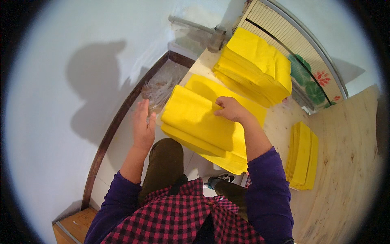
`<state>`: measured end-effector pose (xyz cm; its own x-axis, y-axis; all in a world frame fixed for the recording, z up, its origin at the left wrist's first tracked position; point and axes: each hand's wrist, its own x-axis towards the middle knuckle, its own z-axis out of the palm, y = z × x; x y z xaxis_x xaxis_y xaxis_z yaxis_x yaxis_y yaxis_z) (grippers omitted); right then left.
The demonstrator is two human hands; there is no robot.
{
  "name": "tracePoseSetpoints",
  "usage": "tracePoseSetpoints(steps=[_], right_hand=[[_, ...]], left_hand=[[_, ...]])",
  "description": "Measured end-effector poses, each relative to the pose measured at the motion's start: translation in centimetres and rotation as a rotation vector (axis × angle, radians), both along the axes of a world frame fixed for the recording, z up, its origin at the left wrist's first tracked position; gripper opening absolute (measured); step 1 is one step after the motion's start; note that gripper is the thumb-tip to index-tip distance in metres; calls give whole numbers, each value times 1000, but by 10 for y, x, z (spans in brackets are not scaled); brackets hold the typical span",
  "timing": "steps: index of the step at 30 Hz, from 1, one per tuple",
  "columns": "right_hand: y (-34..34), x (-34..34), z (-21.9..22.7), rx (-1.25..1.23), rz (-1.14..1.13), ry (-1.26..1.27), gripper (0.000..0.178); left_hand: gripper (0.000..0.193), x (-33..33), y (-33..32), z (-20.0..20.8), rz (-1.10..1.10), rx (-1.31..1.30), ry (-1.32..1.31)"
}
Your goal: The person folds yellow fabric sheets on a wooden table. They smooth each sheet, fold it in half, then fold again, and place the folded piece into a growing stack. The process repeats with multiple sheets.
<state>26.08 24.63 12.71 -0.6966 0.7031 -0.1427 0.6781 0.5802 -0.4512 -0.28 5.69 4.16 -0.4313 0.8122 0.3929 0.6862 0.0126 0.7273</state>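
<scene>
A stack of folded yellow felt-like cloth [199,118] lies before me at the near edge of a pale wooden table, its layers drooping slightly over that edge. My left hand [144,127] is held up beside the stack's left end, fingers stretched out and nothing in it. Over the right half of the top layer is my right hand [230,110], fingers curled in toward the thumb. Whether it pinches anything there is hidden. Behind the stack stands a taller pile of yellow folded cloth [254,67].
A narrow yellow bundle [301,156] lies on the table [280,122] at the right. Clear plastic wrap [160,87] is heaped by the wall corner. A slatted panel with painted leaves [276,34] stands at the back. A wooden box [77,223] sits at lower left.
</scene>
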Motion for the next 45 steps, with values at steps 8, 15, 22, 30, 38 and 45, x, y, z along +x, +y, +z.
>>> tracePoseSetpoints(steps=[8,15,22,30,38,45], right_hand=[[-56,64,111,5,-164,290,27],[-99,153,163,-2,-208,1070,25],[-101,238,149,198,-470,1203,28],[-69,317,88,202,-630,1343,24],[-37,366,2,72,-760,1415,27],[-29,389,-41,-30,-755,1405,27]], left_hand=[[62,73,8,68,-393,260,-521],[66,189,65,179,-990,257,-885],[40,297,120,224,-1218,108,-940],[34,390,180,183,-1343,-64,-1008],[35,446,230,111,-1313,-281,-909],[43,459,236,71,-1288,-399,-804]])
